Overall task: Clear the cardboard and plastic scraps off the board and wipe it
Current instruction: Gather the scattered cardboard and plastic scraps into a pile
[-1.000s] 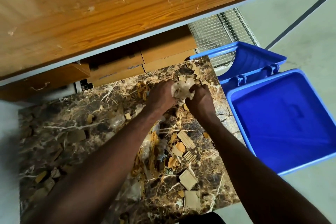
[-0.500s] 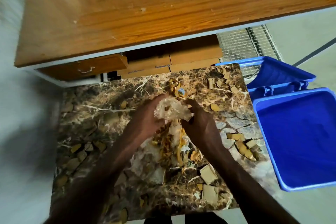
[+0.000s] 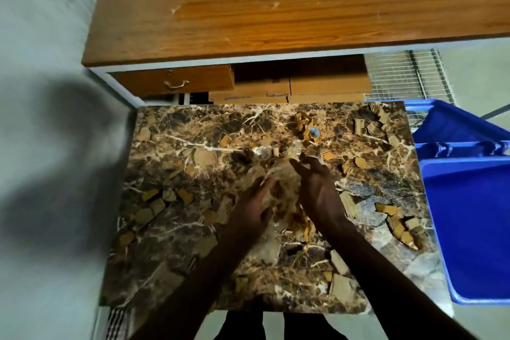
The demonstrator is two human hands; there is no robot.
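A brown marble-patterned board [image 3: 171, 243] lies below me, strewn with cardboard scraps: a cluster at the left [image 3: 154, 204], another by the right edge [image 3: 400, 226], some in the far right corner [image 3: 372, 124] and larger pieces at the front [image 3: 342, 284]. A wad of clear plastic [image 3: 281, 174] sits mid-board between my hands. My left hand [image 3: 254, 207] presses its side with straight fingers. My right hand [image 3: 317, 190] cups the other side, fingertips curled over the top. More plastic and yellowish scraps trail down between my wrists.
A blue bin [image 3: 474, 223] stands right against the board's right edge, its lid [image 3: 455, 121] hinged back. A wooden desk [image 3: 276, 8] overhangs the far side, with a drawer [image 3: 176, 81], cardboard boxes [image 3: 276, 91] and wire mesh [image 3: 400, 77] beneath. A crumpled yellow wrapper [image 3: 306, 124] lies far centre.
Both hands gripped the plastic wad far up the board; now they are nearer me and looser, the left fingers straightened. My view has swung left and back.
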